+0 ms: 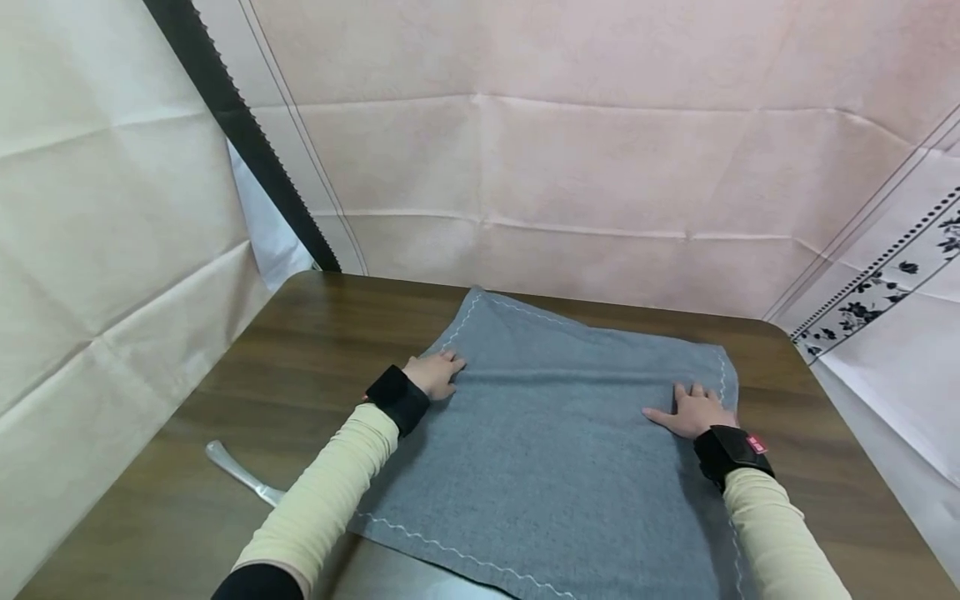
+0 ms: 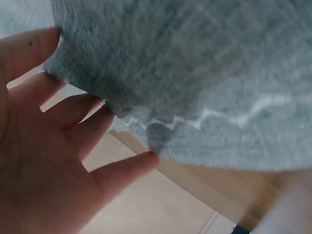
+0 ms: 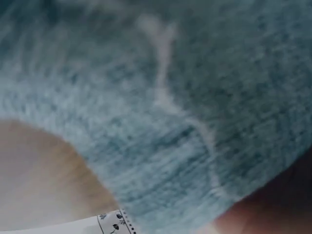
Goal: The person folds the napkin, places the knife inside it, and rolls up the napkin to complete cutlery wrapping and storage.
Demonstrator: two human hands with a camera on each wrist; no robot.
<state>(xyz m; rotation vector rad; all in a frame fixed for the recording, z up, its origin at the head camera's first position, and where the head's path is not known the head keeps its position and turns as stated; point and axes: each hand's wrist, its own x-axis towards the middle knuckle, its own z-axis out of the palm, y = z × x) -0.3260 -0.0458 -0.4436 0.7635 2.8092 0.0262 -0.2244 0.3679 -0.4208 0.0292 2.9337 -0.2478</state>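
Note:
A grey-blue cloth (image 1: 555, 450) with white wavy stitching along its borders lies spread over the table, a low crease running across its far part. At its left edge my left hand (image 1: 435, 377) touches the fabric with fingers extended. In the left wrist view the fingertips of the left hand (image 2: 53, 141) press against the cloth (image 2: 204, 63) near the stitched hem. My right hand (image 1: 697, 411) rests flat near the cloth's right edge, thumb and fingers spread. The right wrist view is mostly filled by blurred cloth (image 3: 122, 122) and stitching; the right hand barely shows there.
A silver cutlery handle (image 1: 238, 472) lies on the brown wooden table (image 1: 330, 333) to the left, its other end hidden by my left forearm. A light grey surface (image 1: 397, 571) shows below the cloth's near edge. Pale hanging sheets (image 1: 570, 167) surround the table.

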